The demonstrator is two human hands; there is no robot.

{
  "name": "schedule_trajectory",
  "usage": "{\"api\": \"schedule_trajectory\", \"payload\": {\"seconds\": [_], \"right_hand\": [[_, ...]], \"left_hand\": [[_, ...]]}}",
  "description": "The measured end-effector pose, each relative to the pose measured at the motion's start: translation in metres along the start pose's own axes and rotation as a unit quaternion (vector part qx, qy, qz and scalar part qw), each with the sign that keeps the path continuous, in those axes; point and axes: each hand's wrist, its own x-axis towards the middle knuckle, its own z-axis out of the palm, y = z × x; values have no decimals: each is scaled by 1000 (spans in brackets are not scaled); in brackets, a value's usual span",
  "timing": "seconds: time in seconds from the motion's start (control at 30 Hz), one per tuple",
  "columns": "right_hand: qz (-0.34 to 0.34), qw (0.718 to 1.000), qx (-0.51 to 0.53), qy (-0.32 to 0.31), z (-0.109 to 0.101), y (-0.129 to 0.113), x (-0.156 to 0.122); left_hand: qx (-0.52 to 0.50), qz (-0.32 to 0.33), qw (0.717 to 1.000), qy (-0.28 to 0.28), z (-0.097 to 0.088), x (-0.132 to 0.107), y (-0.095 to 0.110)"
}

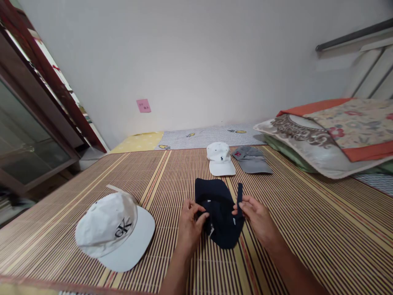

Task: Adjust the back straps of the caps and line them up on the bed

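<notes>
A dark navy baseball cap point(222, 223) lies upside down on the striped bamboo mat, its brim pointing away from me and its inside showing. My left hand point(192, 223) pinches the cap's left edge near the back opening, thumb against fingers. On the other side my right hand point(253, 211) grips the cap's loose dark strap point(240, 193) between thumb and fingers, its free end sticking up. A white cap with black "CK" letters point(107, 229) rests to the left, its pale strap sticking out behind.
Beyond the navy cap sit a white cap with a small dark emblem point(219, 157) and a grey cap point(251, 159). Stacked pillows point(307, 137) lie at the right. A wall with a pink note point(143, 105) closes off the back; a glass-fronted cabinet point(27, 127) stands left.
</notes>
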Motion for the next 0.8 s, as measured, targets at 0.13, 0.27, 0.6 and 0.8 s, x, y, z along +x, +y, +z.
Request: {"api": "schedule_trajectory", "payload": {"seconds": [0.13, 0.27, 0.6, 0.8], "right_hand": [[-6, 999, -30, -32, 1, 0, -1], [-12, 996, -70, -61, 5, -1, -4], [-40, 984, -143, -99, 6, 5, -7], [-44, 984, -138, -106, 10, 5, -10]], "left_hand": [[3, 27, 1000, -8, -1, -2, 2], [23, -24, 997, -65, 1, -4, 1], [-41, -70, 996, -28, -3, 3, 0], [-51, -64, 996, -17, 0, 1, -7]]}}
